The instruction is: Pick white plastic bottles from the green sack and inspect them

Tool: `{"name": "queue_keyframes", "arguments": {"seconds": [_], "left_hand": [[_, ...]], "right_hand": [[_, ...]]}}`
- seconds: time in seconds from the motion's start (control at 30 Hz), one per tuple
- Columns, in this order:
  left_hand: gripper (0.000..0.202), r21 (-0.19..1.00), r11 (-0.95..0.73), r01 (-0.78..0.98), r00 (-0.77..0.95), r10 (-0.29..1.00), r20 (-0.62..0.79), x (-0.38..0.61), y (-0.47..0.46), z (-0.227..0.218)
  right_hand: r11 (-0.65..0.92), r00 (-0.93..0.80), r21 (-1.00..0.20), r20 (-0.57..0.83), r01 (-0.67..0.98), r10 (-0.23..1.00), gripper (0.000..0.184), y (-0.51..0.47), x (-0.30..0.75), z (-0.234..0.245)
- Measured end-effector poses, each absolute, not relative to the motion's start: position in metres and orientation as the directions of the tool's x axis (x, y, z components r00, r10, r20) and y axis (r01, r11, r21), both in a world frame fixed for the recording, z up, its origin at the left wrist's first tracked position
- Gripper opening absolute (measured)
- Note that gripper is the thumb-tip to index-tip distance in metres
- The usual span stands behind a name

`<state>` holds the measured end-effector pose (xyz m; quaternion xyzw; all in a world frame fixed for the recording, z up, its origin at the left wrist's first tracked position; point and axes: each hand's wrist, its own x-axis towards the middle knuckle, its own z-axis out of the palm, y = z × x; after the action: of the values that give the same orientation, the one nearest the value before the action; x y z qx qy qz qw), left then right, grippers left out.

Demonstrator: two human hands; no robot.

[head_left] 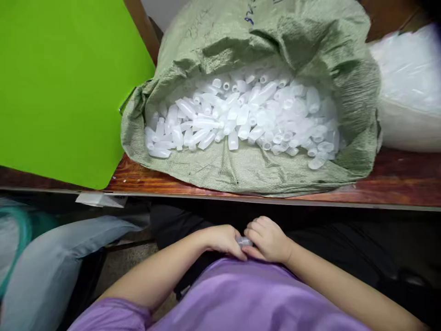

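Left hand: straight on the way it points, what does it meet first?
Likely the right hand, just beyond the small translucent piece between it and the left hand; depth is unclear.

Workshop — bulk woven sack (237,172), loose plastic tubes (243,115), wooden bench (406,184)

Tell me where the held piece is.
The piece is low and slightly right of centre in the head view, between the left hand and the right hand, in front of the shirt.

Purple top (248,294) (softly creased), short purple sleeve (115,313), dark trousers (344,248).
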<state>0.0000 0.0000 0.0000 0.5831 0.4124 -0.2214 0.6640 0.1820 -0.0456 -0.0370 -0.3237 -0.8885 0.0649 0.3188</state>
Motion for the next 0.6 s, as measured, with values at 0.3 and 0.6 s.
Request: {"name": "queue_keyframes", "arguments": {"seconds": [0.3,0.6], "left_hand": [[0.011,0.581,0.116,0.805,0.526,0.314,-0.791,0.017,-0.021,-0.012],[0.017,0.563,0.255,0.786,0.437,0.414,-0.799,0.036,-0.025,-0.038]], "right_hand": [[0.594,-0.469,-0.616,0.376,0.518,0.799,0.033,-0.062,0.169,-0.067],[-0.153,-0.302,-0.831,-0.358,0.535,0.884,0.045,-0.06,0.18,-0.088]]}}
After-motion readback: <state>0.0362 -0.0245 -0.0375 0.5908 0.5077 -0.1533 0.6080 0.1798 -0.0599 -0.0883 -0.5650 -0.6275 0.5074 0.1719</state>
